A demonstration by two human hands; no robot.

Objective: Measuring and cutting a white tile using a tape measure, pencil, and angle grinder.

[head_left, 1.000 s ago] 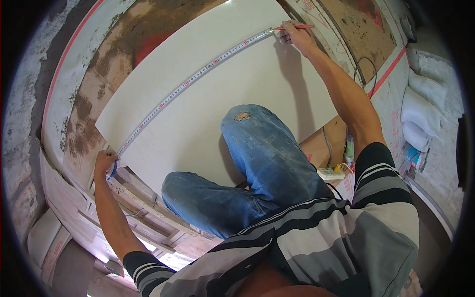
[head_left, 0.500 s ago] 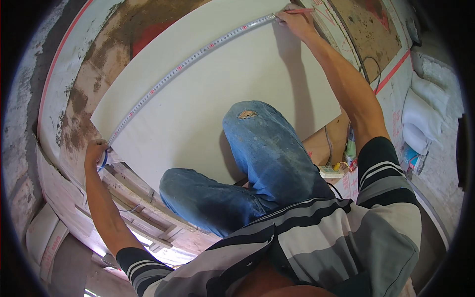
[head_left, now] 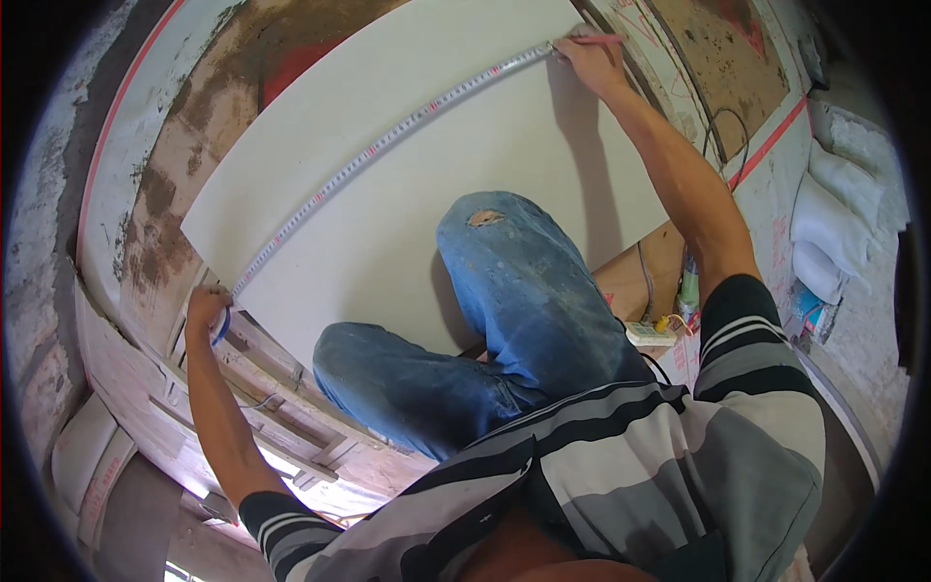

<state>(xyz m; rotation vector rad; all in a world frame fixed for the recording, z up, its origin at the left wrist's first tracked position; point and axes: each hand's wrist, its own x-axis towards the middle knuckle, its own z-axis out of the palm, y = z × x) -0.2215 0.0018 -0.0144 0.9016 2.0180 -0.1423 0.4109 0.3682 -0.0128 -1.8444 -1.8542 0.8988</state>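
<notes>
A large white board (head_left: 369, 242) with a curved far edge lies under my bent knees in blue jeans. A steel tape measure (head_left: 369, 152) stretches diagonally across it. My left hand (head_left: 207, 310) grips the tape's case, partly blue, at the board's lower left edge. My right hand (head_left: 592, 60) is closed on a red pencil (head_left: 606, 39) at the tape's far end, near the board's upper right edge.
A stained wooden surface (head_left: 165, 194) borders the board. A power strip (head_left: 648, 333) with a yellow plug sits at my right, beside cables and a green object (head_left: 689, 286). White sacks (head_left: 829, 223) lie farther right. Wooden slats (head_left: 267, 373) show below my left hand.
Both hands and the tape shifted up, then back down a little over the last second, with the right end now slightly farther right. The grips look the same.
</notes>
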